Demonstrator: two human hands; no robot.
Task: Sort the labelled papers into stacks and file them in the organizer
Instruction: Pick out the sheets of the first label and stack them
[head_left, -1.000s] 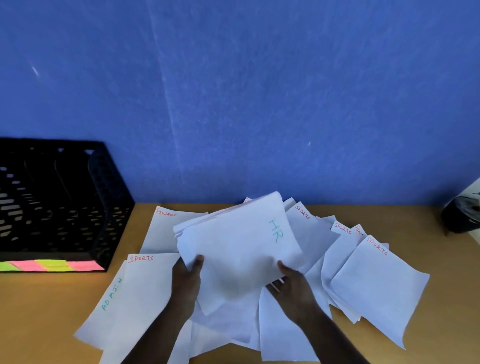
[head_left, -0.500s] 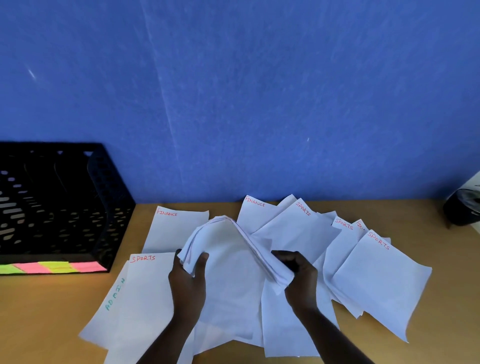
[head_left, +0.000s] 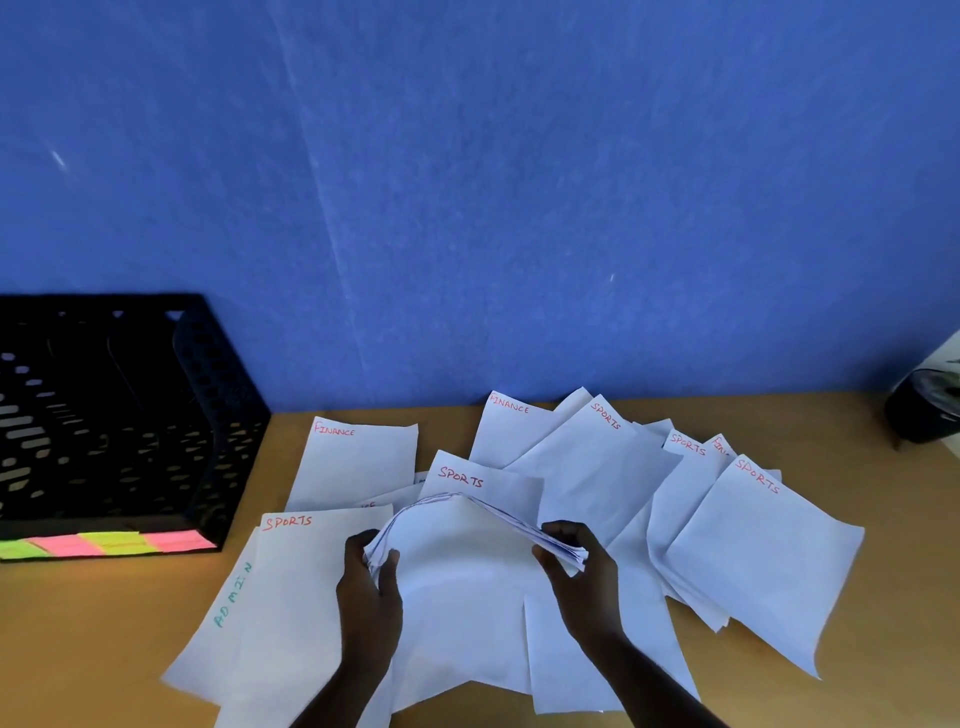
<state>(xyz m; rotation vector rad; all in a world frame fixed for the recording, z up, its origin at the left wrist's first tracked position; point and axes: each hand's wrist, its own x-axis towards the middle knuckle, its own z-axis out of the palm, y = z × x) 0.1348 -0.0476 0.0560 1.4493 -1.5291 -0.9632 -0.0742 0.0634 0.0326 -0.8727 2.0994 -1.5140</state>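
Fingers (head_left: 387, 564) of both hands clamped on one bowed sheaf (head_left: 457, 551), five SPORTS sheets, two FINANCE

Matt paper sheets (head_left: 763, 561); smooth wooden desk (head_left: 83, 623)

This looks like an office desk set against a wall. A tan wooden tabletop (head_left: 857, 649) meets a textured blue wall (head_left: 519, 182) like a partition. On the left stands a black perforated plastic file organizer (head_left: 130, 415) with neon pink and yellow-green sticky labels (head_left: 104, 543) along its front edge. White paper sheets (head_left: 753, 545) lie spread across the tabletop, hand-lettered FINANCE, SPORTS and ADMIN, department-style headings that suit clerical filing work.
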